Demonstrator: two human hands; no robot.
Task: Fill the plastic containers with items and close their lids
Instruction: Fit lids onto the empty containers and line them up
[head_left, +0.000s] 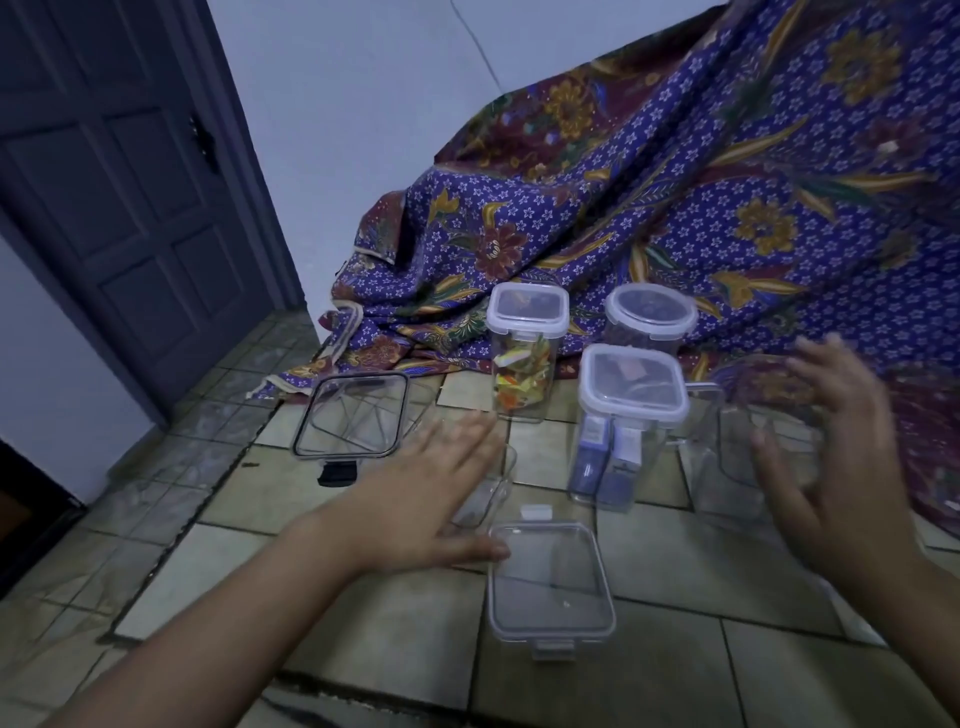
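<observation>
On the tiled floor (675, 670) a clear square plastic lid (551, 587) lay flat near the person, its latch tab facing them. The left hand (436, 493) hovered open and flat, fingers spread and pointing away, holding nothing. The right hand (831, 457), blurred, was open too, beside an empty clear container (727, 452). Three lidded clear containers stood upright: one with colourful wrappers (524, 353), a round one (649, 319), one with blue packets (621, 426). A black-rimmed clear container (350, 415) stood left.
</observation>
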